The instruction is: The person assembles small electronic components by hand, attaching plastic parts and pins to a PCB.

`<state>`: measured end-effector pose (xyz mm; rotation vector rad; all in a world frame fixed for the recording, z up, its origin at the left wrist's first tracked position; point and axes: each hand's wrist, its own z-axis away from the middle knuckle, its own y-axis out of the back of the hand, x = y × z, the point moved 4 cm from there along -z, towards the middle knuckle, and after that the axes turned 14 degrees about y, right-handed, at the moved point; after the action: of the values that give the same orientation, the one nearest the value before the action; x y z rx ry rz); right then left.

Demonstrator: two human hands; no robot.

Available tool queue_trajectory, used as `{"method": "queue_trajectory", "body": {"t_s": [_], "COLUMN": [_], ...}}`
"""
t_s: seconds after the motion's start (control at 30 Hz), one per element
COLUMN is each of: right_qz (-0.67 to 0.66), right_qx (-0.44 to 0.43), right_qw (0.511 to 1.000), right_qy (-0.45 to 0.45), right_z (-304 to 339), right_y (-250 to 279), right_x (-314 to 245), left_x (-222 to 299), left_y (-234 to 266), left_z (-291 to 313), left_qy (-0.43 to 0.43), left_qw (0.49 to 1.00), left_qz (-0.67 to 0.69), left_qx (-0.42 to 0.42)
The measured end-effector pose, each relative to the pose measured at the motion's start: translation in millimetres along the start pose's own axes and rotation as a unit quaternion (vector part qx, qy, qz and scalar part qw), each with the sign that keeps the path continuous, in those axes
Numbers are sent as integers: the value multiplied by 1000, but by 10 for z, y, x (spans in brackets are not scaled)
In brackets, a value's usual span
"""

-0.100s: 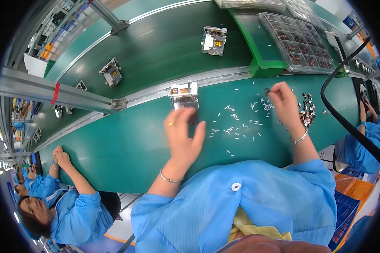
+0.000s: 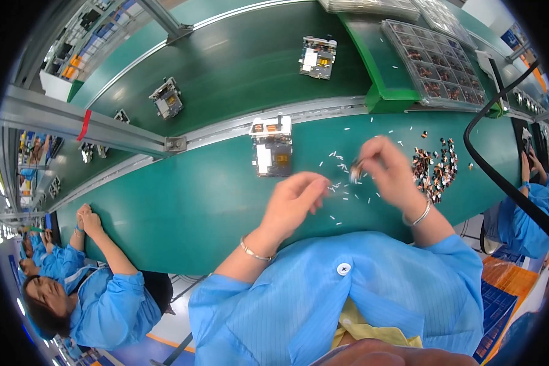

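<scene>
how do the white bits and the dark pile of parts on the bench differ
The white bits are pale, slim and scattered loosely between the left hand and right hand. The dark parts are brownish-black, chunkier and heaped in one dense pile to the right hand's right. The right hand pinches something over the white bits; the pile is untouched. Both lie on the green bench.

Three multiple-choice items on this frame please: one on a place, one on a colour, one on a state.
1. Where does the pile of small dark parts lie?
A. right of the right hand
B. left of the left hand
C. on the upper belt

2. What colour is the work surface?
A. grey
B. green
C. white

3. What is the right hand doing?
A. resting flat and empty
B. pinching a small part at its fingertips
C. holding the circuit board

Answers: 1 A, the pile sits beyond the right wrist. 2 B, the table is green. 3 B, fingertips close on a small piece.
</scene>
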<state>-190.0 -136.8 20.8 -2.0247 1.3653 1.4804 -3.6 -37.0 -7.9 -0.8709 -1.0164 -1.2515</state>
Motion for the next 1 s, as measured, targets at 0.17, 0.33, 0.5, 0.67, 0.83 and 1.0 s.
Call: {"method": "queue_trajectory", "body": {"t_s": [0.17, 0.33, 0.5, 0.67, 0.83, 1.0], "right_qz": [4, 27, 14, -55, -96, -145], "right_qx": [-78, -38, -6, 52, 126, 135], "right_qw": [989, 995, 998, 997, 984, 974], "right_qy": [128, 93, 67, -6, -79, -106], "right_z": [-85, -73, -39, 113, 249, 472], "right_y": [-438, -525, -561, -433, -218, -183], "right_x": [-270, -95, 83, 322, 313, 91], "left_x": [-121, -205, -332, -276, -208, -81], "left_y": [-155, -149, -90, -31, -257, -177], "left_z": [-10, -73, -170, -201, -285, -130], "left_qy": [194, 182, 150, -21, -79, -135], "left_qw": [831, 841, 895, 987, 984, 971], "left_qz": [415, 445, 393, -152, -156, -175], "left_qx": [-317, -248, -146, 44, 39, 95]}}
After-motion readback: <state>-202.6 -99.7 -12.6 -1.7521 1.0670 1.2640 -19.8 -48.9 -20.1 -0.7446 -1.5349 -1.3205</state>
